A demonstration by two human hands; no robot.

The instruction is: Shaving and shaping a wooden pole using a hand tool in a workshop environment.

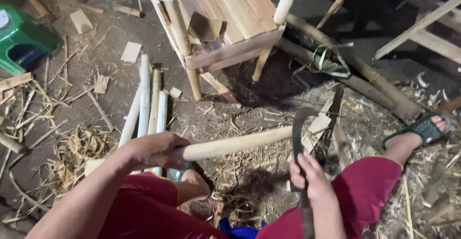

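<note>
A peeled wooden pole [235, 145], pale, smooth and matt, is gripped by the left hand [153, 150]. A curved blade [297, 133] of dark, dull metal is held by the right hand [309, 176]. The stool [225, 18] is made of bare, unvarnished planks. A glossy green plastic seat [21, 40] is seen on rough floor [115, 76] strewn with dry shavings

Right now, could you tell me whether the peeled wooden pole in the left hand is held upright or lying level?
Roughly level: the left hand grips one end of the wooden pole, which runs sideways to the curved blade held by the right hand.
</note>
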